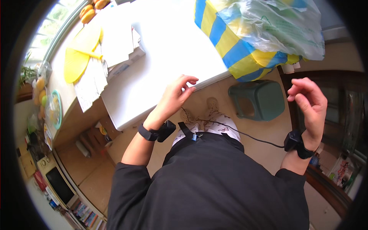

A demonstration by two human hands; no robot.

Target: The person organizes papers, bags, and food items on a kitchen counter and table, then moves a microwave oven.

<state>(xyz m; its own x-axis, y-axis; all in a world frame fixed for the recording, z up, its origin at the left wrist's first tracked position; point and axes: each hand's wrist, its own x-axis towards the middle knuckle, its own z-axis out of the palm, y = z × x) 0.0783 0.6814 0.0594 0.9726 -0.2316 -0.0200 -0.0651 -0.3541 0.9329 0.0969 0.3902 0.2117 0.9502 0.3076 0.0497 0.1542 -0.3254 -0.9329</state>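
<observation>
My left hand (pixel 181 91) is held over the near edge of a white tabletop (pixel 178 54), its fingers curved and apart with nothing between them. Out to the right, my right hand (pixel 310 100) is raised with bent fingers, also holding nothing. The nearest thing to it is a dark green plastic stool (pixel 260 99) on the floor. At the table's right end lies a blue-and-yellow striped bag (pixel 238 54), with a translucent plastic bag (pixel 276 28) on top. Each wrist wears a black strapped device, and a thin cable runs from the right one.
A yellow hand fan (pixel 82 57) and stacked papers (pixel 118 37) lie at the left. Orange fruit (pixel 87 14) rests by the window. A teal-rimmed dish (pixel 59 109) sits on the left counter. A dark wooden cabinet (pixel 339 95) stands at right.
</observation>
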